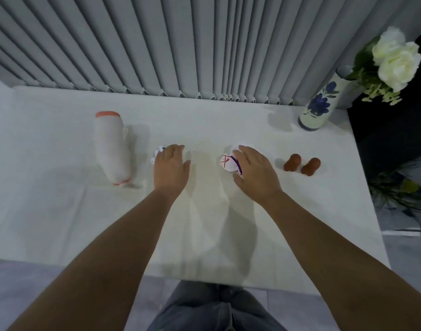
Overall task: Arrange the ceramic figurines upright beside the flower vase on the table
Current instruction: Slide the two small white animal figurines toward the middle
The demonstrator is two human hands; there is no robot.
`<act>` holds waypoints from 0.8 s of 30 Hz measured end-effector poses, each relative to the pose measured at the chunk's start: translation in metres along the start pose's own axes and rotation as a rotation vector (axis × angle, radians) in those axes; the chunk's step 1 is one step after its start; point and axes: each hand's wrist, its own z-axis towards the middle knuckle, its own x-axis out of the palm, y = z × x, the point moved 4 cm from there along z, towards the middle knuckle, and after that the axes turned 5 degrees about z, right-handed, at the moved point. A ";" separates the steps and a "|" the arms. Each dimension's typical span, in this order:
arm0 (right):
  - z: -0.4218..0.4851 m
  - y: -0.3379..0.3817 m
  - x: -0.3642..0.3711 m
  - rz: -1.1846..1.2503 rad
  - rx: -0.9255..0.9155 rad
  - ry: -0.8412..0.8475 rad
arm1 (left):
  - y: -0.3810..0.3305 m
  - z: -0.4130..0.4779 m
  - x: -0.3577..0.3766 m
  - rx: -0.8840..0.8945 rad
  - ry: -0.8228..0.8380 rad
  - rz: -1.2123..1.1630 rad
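Figurine [113, 149] lies flat, long axis running near-to-far on table [61, 211].

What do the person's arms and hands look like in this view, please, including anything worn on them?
Both forearms are bare, with no sleeves in sight. The left hand and right hand are ungloved; no ring, watch or bracelet shows. Blue-grey jeans appear below, at the frame's bottom edge.

vase [318, 108] far right on table [61, 211], figurines [302, 164] before it
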 end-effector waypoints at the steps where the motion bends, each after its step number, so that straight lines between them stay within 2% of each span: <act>1: 0.002 -0.002 0.006 -0.027 0.019 0.049 | 0.012 -0.002 0.001 -0.027 0.028 0.064; 4: 0.007 -0.009 0.019 -0.108 0.055 0.146 | 0.036 -0.005 0.006 -0.056 0.119 0.122; 8: 0.014 -0.020 0.021 -0.089 0.132 0.132 | 0.049 0.001 0.013 -0.015 0.229 0.178; 16: 0.028 -0.033 0.026 -0.108 0.191 0.083 | 0.058 0.019 0.015 -0.039 0.248 0.123; 21: 0.043 -0.044 0.012 0.173 0.254 0.027 | 0.058 0.028 0.008 -0.006 0.226 0.098; 24: 0.048 -0.054 0.002 0.335 0.367 0.047 | 0.050 0.035 0.006 -0.037 0.253 0.046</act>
